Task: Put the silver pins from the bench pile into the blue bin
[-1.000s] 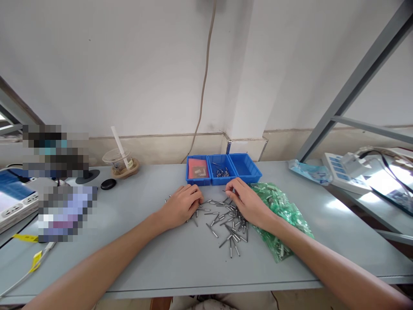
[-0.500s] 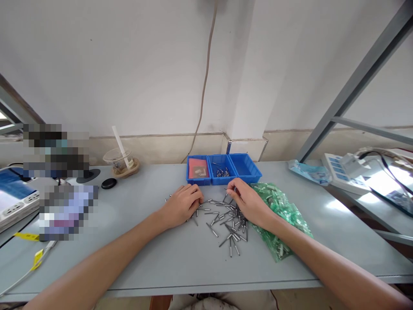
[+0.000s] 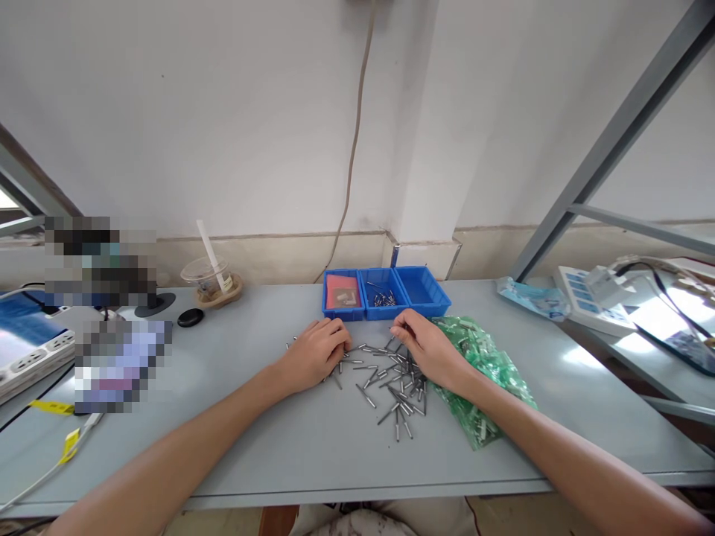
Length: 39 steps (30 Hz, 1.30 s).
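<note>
Metal pins (image 3: 410,388) lie on the desk (image 3: 268,461) in the head view, mostly between the curled left hand (image 3: 313,353), whose hold is hidden, and the right hand (image 3: 424,344), whose thumb and finger are close together, maybe on a pin; I cannot tell. They look light, hard and slippery, best pinched round the middle. Long and thin, they point many ways, two nearest ones toward the person.
</note>
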Motion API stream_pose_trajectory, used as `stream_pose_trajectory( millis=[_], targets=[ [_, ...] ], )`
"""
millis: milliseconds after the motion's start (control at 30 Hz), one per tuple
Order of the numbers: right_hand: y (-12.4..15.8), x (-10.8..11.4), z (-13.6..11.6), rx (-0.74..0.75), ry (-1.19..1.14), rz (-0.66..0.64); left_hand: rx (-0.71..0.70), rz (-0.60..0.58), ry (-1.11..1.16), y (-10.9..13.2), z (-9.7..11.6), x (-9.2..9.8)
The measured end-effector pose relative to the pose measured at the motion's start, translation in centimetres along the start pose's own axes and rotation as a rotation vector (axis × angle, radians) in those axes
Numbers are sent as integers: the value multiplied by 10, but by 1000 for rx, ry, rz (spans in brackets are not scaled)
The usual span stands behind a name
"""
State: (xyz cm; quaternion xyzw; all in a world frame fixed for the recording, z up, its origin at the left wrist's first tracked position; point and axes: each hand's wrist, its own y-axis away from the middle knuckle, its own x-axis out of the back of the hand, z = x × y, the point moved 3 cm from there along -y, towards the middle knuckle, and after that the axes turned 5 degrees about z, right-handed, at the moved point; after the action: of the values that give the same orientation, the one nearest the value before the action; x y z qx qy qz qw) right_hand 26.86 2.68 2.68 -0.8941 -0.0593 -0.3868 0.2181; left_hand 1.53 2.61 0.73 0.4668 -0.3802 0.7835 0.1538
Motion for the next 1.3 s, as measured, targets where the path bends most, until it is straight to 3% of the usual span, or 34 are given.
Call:
stream_pose_trajectory(
  millis=[1300],
  targets=[
    [2, 1, -1, -40, -23, 37, 1, 9, 16, -1, -2, -1]
  ],
)
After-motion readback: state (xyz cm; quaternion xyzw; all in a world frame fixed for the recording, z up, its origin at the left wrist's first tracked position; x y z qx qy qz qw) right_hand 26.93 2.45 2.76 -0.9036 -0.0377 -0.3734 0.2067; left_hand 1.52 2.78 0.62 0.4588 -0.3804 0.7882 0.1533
